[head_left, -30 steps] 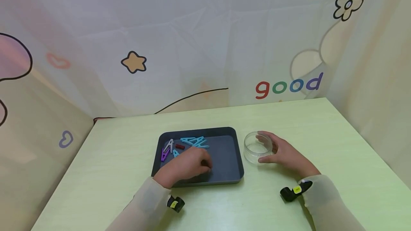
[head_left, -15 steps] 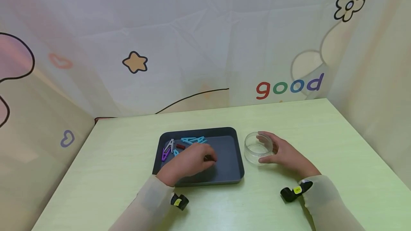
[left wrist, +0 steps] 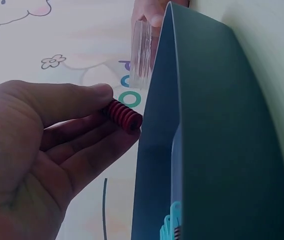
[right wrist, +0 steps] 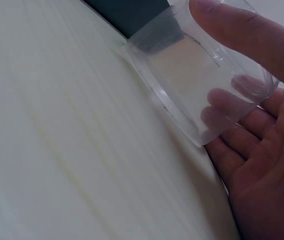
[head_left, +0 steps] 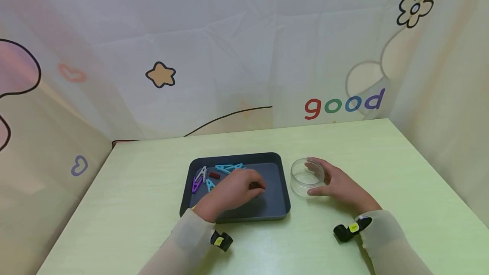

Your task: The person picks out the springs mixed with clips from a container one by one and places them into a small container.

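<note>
My left hand point(head_left: 234, 190) is over the dark grey tray point(head_left: 273, 209). In the left wrist view, its thumb and fingers pinch a red coil spring point(left wrist: 124, 116). To the right of the tray, my right hand point(head_left: 336, 183) grips a clear round container point(head_left: 299, 186) from its right side. Through the container's wall point(right wrist: 174, 82) fingertips show in the right wrist view. A second, dark red spring point(head_left: 214, 175) lies in the tray's left half. Around it are a white clothespin point(head_left: 201, 174), a purple clothespin point(head_left: 196, 185) and several blue clothespins point(head_left: 229, 167).
The tray and container are on a pale green table point(head_left: 153, 207). Behind the table hangs a printed cloth point(head_left: 229, 63), with side cloths at left and right. The tray's raised rim stands between the left hand and the container.
My left hand has shifted rightward across the tray with the pinched spring, uncovering more of a blue clothespin behind it. My right hand and the container stay in place.
</note>
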A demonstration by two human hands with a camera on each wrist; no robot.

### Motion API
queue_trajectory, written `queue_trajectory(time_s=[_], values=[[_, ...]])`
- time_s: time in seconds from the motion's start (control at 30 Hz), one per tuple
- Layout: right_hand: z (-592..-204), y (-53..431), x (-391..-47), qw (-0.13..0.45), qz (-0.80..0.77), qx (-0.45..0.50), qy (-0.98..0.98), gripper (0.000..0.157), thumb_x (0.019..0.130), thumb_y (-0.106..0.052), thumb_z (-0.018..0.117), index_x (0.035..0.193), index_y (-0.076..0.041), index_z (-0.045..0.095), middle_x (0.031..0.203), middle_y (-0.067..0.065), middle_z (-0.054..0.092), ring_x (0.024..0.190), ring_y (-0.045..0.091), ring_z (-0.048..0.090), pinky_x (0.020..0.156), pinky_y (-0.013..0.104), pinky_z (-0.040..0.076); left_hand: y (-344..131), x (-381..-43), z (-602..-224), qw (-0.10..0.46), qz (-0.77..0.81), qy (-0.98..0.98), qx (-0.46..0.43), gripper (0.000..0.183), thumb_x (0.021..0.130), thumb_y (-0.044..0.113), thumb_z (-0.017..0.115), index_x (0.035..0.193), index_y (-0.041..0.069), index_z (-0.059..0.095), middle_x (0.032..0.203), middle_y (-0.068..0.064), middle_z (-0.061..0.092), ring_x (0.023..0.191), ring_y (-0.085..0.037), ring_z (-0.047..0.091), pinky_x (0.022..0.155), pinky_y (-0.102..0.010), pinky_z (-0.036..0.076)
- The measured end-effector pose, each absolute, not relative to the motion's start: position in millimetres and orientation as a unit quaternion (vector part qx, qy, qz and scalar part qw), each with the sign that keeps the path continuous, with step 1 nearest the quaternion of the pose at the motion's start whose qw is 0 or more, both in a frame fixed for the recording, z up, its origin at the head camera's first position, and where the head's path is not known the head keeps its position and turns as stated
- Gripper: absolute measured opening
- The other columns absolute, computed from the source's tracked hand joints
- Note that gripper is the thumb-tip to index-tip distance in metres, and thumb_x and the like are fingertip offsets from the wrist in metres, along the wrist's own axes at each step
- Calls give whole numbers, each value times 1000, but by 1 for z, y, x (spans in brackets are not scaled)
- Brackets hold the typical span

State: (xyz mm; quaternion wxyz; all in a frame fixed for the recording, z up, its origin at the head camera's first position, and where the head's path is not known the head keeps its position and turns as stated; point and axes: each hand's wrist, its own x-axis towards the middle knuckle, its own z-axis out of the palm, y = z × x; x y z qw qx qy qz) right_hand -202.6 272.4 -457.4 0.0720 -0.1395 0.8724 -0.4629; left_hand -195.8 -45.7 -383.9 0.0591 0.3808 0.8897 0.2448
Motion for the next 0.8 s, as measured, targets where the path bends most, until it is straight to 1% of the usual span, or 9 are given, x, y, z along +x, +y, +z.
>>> queue_trajectory(time_s=[0.13,0.33,0.5,0.8], values=[[-457,273,-203,71,-461,-139,874,90,75,-38,82,148,-27,32,152,5,43,143,32,35,112,54,31,-41,-197,-384,57,254,889,376,16,95,18,63,103,10,74,99,3,72,87,-5,63,81,-20,53],[-456,272,-202,74,-460,-136,875,91,74,-38,82,149,-27,31,152,5,42,143,32,34,113,55,29,-34,-199,-382,51,281,884,370,15,94,18,64,102,10,74,97,3,71,85,-4,63,78,-18,52],[-455,273,-202,75,-461,-136,873,91,74,-38,82,149,-27,31,152,4,42,143,32,34,113,54,29,-30,-200,-384,40,299,880,367,15,94,18,64,102,10,74,98,2,71,85,-4,64,77,-17,52],[-457,274,-203,79,-462,-138,872,87,76,-39,81,147,-31,32,152,2,42,143,31,35,114,56,28,-19,-201,-381,35,316,882,349,15,94,19,64,104,13,73,103,4,69,88,-5,61,77,-16,52]])
